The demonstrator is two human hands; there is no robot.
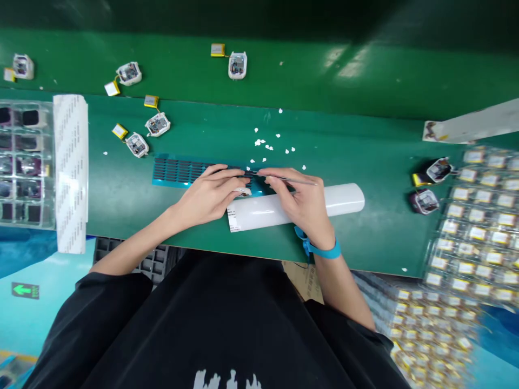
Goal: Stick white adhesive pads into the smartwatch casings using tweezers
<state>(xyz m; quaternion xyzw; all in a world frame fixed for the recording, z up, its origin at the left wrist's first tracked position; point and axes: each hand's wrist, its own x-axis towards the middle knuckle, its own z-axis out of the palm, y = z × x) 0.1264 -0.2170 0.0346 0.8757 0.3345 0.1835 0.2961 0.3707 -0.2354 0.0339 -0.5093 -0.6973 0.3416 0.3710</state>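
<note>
My right hand pinches a pair of thin metal tweezers, their tips pointing left toward my left hand. My left hand is closed around a small white watch case, which shows only in part between thumb and fingers. Under the fingers lies a blue sheet with rows of dark strips. A curled white sheet with a printed left end lies below the hands, passing under my right hand. Beyond the fingertips, several small white tabs are scattered on the green table.
Open watch cases with circuit boards and wired batteries lie at left and at the back. Clear trays and a white printed strip stand left. Two dark cases and battery-filled trays are at right.
</note>
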